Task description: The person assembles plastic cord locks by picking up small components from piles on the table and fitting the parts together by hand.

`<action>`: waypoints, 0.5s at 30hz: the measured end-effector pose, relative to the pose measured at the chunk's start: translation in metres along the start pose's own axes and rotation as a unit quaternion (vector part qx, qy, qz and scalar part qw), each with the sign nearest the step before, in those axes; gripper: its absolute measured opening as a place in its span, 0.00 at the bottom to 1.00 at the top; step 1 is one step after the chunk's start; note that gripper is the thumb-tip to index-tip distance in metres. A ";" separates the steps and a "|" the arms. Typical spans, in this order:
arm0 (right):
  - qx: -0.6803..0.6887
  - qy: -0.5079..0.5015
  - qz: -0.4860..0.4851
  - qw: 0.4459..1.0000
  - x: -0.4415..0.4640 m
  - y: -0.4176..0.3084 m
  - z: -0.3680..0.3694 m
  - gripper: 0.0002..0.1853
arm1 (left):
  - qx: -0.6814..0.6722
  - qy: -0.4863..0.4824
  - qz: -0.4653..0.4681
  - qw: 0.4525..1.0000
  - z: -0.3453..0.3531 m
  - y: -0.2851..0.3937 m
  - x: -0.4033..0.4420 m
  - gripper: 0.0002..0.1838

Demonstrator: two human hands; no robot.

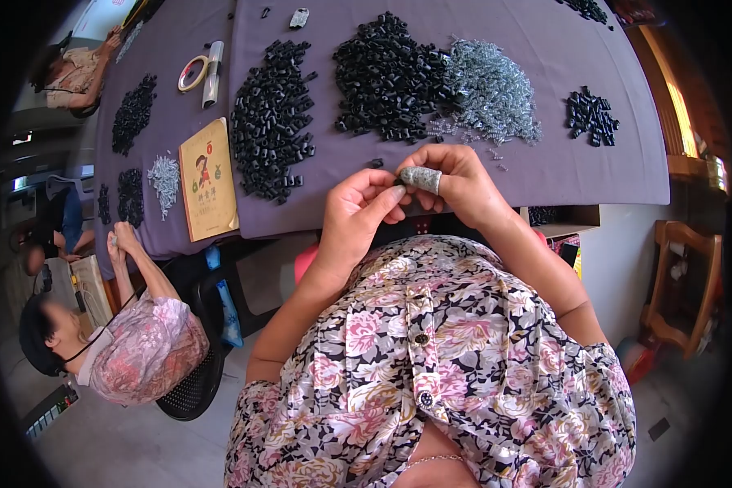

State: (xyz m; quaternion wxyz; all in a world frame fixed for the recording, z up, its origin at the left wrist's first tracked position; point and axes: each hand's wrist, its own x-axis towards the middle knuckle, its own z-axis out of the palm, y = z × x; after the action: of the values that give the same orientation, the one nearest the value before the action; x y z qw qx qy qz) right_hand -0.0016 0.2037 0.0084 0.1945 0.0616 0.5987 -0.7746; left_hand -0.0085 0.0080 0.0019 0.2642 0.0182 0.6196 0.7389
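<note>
My left hand (358,207) and my right hand (455,179) meet just above the table's near edge, fingertips together. Between them they pinch a small black plastic piece (399,181), mostly covered by the fingers. A grey wrap (421,178) covers the thumb of my right hand. Just beyond the fingers lies a single loose black part (376,163). Farther out are a big heap of black plastic parts (386,77) and, touching it on the right, a heap of small silver springs (492,89). Another black heap (272,122) spreads to the left.
A smaller black pile (591,116) sits at the right. Leftward are a yellowish booklet (209,180), a tape roll (192,73) and a clear roll (212,75). A co-worker (142,350) sits at the left near more black parts (130,198) and springs (163,184). A wooden chair (683,285) stands right.
</note>
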 end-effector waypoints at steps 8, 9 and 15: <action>0.023 -0.046 0.021 0.998 0.004 0.007 -0.006 0.08 | 0.080 0.007 -0.018 0.997 0.003 0.016 -0.010 0.08; 0.030 -0.054 0.025 0.998 0.004 0.008 -0.007 0.08 | 0.088 0.009 -0.013 0.996 0.004 0.017 -0.011 0.07; -0.016 -0.046 0.028 0.998 0.004 0.005 -0.005 0.07 | 0.110 0.014 -0.018 0.994 0.002 0.020 -0.010 0.07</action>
State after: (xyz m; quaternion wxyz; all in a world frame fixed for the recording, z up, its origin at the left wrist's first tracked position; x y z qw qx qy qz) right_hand -0.0036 0.2063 0.0013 0.2447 0.0393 0.5996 -0.7609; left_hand -0.0064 0.0040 0.0236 0.2655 0.0259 0.7012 0.6612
